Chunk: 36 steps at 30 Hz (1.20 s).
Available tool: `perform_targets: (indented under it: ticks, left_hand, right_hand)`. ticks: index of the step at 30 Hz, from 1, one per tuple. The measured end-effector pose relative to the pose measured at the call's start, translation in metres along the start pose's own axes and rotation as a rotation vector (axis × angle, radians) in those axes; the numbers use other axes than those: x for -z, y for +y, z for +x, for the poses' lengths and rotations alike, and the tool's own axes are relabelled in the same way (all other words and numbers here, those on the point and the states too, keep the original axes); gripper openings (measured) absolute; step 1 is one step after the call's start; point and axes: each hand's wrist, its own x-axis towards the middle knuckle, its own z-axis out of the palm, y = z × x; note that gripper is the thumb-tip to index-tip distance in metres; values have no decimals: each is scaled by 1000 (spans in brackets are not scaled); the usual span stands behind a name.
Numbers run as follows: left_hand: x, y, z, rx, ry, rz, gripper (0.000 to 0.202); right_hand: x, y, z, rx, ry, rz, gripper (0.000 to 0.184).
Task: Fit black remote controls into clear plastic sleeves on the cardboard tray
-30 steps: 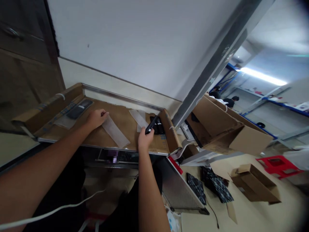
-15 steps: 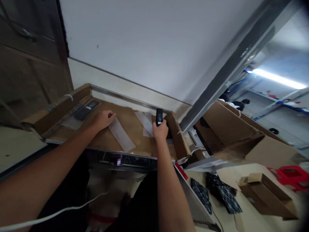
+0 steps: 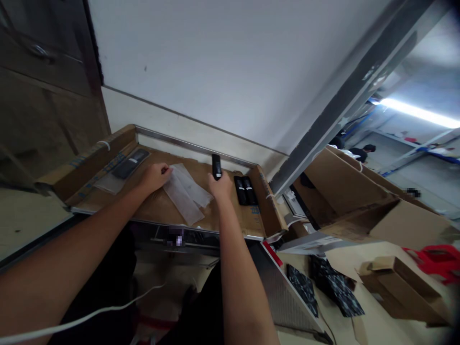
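1. Since half a second ago, right hand [image 3: 221, 184] has slid left with its black remote [image 3: 216, 167], which now stands upright over the middle of the cardboard-lined tray [image 3: 151, 211]; two more remotes [image 3: 244, 189] are uncovered at the right end.
2. Far left: a bagged remote [image 3: 125, 165] lies by the tray's cardboard wall.
3. Left hand [image 3: 154, 177] pinches the top edge of a clear plastic bag [image 3: 181, 199], fingers narrow.
4. Second clear bag [image 3: 196, 189] overlaps the first, just left of the right hand.
5. Right hand is closed around the remote's lower end.
6. Far right: open cardboard boxes [image 3: 359, 201] on the floor.
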Motion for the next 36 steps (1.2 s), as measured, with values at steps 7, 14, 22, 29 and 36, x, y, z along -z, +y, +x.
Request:
perform_targets:
  ticks: [7,14,22,29,36]
  left_hand:
    - [0,4,3,14,-26,8,38]
    - [0,2,4,6,-11,-9,39]
    - [1,0,1,1,2,-70,39]
    - [6,7,0,25,-2,-86,36]
    - [2,4,3,30,35,-142,37]
  right_hand:
    - [-5,67,-6,225,196,-287,50]
    - [-9,72,-12,185,170,-320,33]
    - [-4,83,-8,61,296,-370,22]
    - [-2,79,-16,183,336,-286,21]
    - [-6,61,-38,446,-70,125,30]
